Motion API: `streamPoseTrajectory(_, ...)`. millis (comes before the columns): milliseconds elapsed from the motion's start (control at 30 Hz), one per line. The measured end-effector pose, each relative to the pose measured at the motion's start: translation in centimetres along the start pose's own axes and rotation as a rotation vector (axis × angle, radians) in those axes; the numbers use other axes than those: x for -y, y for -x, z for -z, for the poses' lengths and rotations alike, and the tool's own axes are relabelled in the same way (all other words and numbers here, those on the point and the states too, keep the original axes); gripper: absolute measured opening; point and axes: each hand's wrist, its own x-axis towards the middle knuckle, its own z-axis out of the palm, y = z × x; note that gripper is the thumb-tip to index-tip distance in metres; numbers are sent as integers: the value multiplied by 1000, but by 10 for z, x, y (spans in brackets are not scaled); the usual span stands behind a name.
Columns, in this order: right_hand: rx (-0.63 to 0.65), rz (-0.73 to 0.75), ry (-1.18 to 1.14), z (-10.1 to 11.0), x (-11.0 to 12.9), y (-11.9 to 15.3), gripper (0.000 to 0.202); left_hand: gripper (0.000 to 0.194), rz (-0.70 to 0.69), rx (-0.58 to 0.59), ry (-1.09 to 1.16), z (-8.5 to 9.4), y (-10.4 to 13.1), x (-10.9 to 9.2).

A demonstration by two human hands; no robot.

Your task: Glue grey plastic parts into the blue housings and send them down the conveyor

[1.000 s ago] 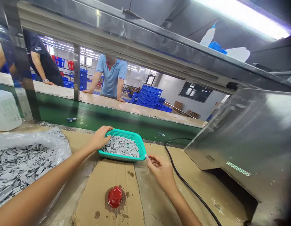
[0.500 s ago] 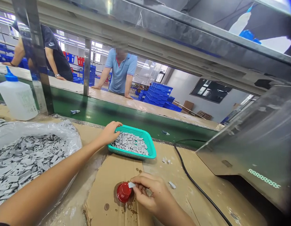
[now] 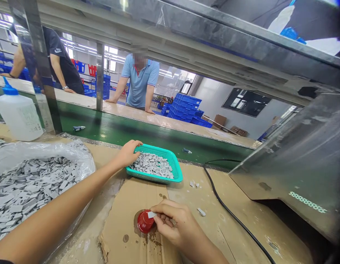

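Observation:
My right hand point(image 3: 172, 222) pinches a small light-grey plastic piece point(image 3: 151, 215) between thumb and fingertips, at the upper right of a red cup-shaped container point(image 3: 144, 222). The container stands on a cardboard sheet point(image 3: 131, 198) with dark wet spots around it. My left hand point(image 3: 129, 154) rests on the left end of a green perforated basket point(image 3: 176, 165), its fingers curled over the rim near the grey pieces point(image 3: 153, 165) inside. Whether those fingers grip the rim or a piece is hard to see.
At left lies a clear plastic bag point(image 3: 84, 161) full of grey pieces, behind it a blue-capped bottle point(image 3: 20, 115). A black cable point(image 3: 227, 209) and loose pieces lie right. Beyond, small parts sit on a green belt point(image 3: 120, 128); two people lean on the far ledge point(image 3: 164, 121).
The grey piece in my right hand has moved slightly left, further over the red container. The small parts on the green belt have shifted left. My left hand stays at the basket.

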Motion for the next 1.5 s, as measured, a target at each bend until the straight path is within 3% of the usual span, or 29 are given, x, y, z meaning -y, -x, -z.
streamPoseTrajectory(767, -2, 9, -17, 1, -1, 2, 20, 38, -8, -17, -18, -3, -1, 4)
streamPoseTrajectory(933, -64, -12, -94, 6, 1, 4, 21, 39, -4, -6, -43, -3, 0, 3)
streamPoseTrajectory(1133, -138, -50, -167, 18, 6, 6, 19, 58, -73, 26, -109, 1, 4, -5)
streamPoseTrajectory(1233, -184, -57, -151, 26, -3, 9, 20, 69, -167, 86, -137, 3, -16, -14)
streamPoseTrajectory(1333, -251, -66, -86, 30, -20, 12, 21, 69, -223, 190, -146, -8, -59, -28)
streamPoseTrajectory(1500, -230, -14, 56, 23, -49, 14, 28, 33, -263, 304, -145, -74, -130, -54)
